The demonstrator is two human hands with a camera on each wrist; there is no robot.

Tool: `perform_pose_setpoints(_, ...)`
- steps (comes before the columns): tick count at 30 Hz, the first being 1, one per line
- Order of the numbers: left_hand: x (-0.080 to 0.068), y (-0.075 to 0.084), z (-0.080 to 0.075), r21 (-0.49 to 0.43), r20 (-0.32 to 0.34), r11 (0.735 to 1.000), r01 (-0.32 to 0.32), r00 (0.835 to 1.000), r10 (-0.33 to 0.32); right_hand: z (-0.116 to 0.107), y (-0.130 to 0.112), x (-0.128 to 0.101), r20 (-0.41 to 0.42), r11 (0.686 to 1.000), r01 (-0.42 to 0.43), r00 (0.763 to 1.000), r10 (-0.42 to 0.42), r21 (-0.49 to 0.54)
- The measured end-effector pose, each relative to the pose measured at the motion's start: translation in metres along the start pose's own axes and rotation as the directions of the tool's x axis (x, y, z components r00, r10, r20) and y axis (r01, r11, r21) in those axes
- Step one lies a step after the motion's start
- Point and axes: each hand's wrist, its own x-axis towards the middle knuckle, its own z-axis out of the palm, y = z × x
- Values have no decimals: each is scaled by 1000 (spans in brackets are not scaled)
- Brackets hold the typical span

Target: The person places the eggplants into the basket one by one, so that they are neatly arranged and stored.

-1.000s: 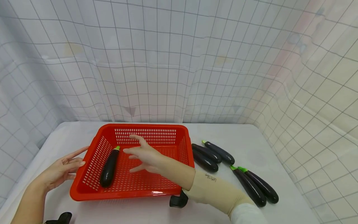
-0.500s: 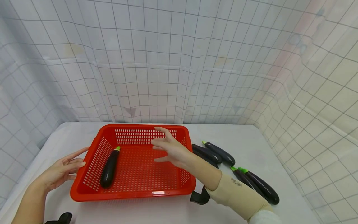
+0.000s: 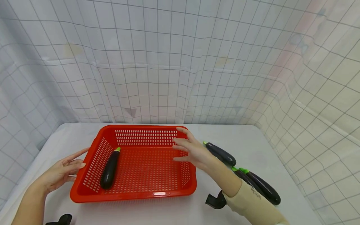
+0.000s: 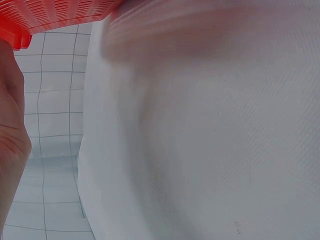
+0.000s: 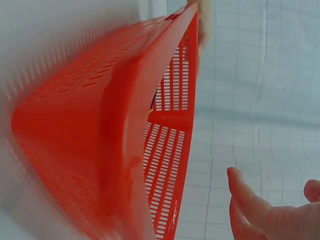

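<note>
A red plastic basket (image 3: 146, 196) with slotted walls stands on the white table. Inside it, by the left wall, lies one dark eggplant (image 3: 110, 170) with a green stem end. My left hand (image 3: 60, 172) holds the basket's left rim, thumb on top and other fingers against the outer side. Over the right rim hovers my right hand (image 3: 194, 150), fingers spread and holding nothing; the right wrist view shows its fingers (image 5: 250, 202) apart from the rim. To its right lie an eggplant (image 3: 220, 153) and two more eggplants (image 3: 264, 189) side by side, partly covered by the right arm.
Grid-patterned white curtains (image 3: 157, 68) hang behind the table and at both sides. A black strap mount (image 3: 216, 200) sits by the right wrist and another black mount (image 3: 63, 219) by the left. The white tabletop (image 3: 157, 215) extends in front of the basket.
My right hand has moved right, from above the basket's middle to its right rim, and now covers the eggplants just beside the basket. The left hand and the basket stay put.
</note>
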Motion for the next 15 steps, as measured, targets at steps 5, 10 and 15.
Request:
perform_pose_setpoints(5, 0, 0, 0, 8, -11, 1000, 6, 1000, -6, -14, 3, -9, -12, 1000, 7, 1000, -7, 2)
perform_pose_setpoints(10, 0, 0, -1, 7, -5, 1000, 15, 1000, -15, -27, 5, -19, -1, 1000, 6, 1000, -6, 6)
perform_pose_setpoints(15, 0, 0, -1, 13, -7, 1000, 13, 1000, -13, -39, 6, -26, -14, 999, 15, 1000, -14, 33)
